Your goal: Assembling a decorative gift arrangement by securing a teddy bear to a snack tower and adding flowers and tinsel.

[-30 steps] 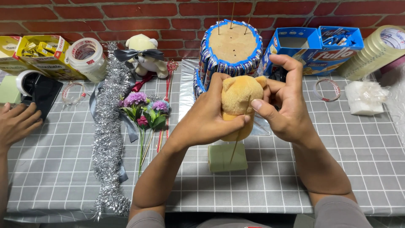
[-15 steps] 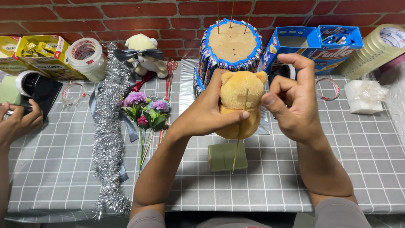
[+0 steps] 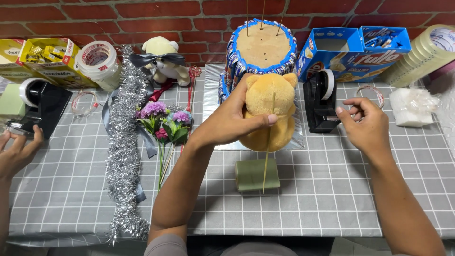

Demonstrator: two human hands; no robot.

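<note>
A grey checked tablecloth (image 3: 332,199) covers the table, which stands against a red brick wall (image 3: 142,12). At the middle of the far edge stands a round drum-shaped stand (image 3: 262,47) wrapped in blue and white packets, thin sticks rising from its flat brown top. To the right of it, along the far edge, lie open blue cartons (image 3: 353,50), and a stack of clear tape rolls (image 3: 424,54) leans in the far right corner. A long silver tinsel garland (image 3: 122,147) runs from the far edge down to the near edge on the left side.

Just in front of the stand, the left hand (image 3: 232,124) grips a tan plush bear (image 3: 271,111) from its left side, thumb pressed across the back, holding it above a silver sheet (image 3: 211,102). A thin wooden skewer (image 3: 266,156) runs down the bear's back to a green foam block (image 3: 256,175) near the table's middle.

The right hand (image 3: 362,124) holds nothing, fingers loosely curled, reaching at a black tape dispenser (image 3: 322,102) just right of the bear. Small artificial flowers (image 3: 166,123) lie beside the tinsel. At the left edge, another person's hand (image 3: 16,151) rests by a second black dispenser (image 3: 40,102).
</note>
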